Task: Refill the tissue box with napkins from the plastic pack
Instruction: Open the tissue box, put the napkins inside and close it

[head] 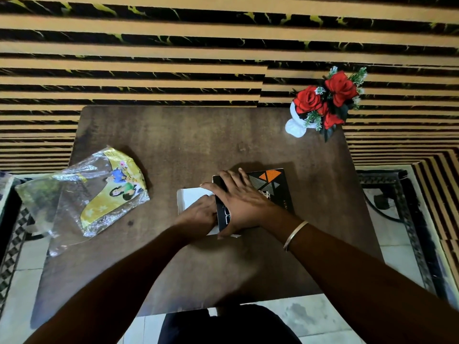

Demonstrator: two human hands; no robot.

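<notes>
Head view: on the surface (pixel 173 145), the right hand (pixel 244 202) lies flat on the black tissue box (pixel 270 187), while the left hand (pixel 198 216) apparently pinches the white napkins (pixel 192 198) at its open end. Feed them squarely, box pinned. The emptied plastic pack (pixel 99 192) lies well left.

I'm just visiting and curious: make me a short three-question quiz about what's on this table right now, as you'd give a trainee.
1. True or false: the plastic pack lies to the left of the tissue box.
2. Which hand lies flat on top of the black tissue box? A) right hand B) left hand C) neither
3. Fill in: at the table's far right corner stands a white vase of red ____.

Key: 1 true. 2 A; the left hand presses the white napkins at the box's left end. 3 roses.
</notes>
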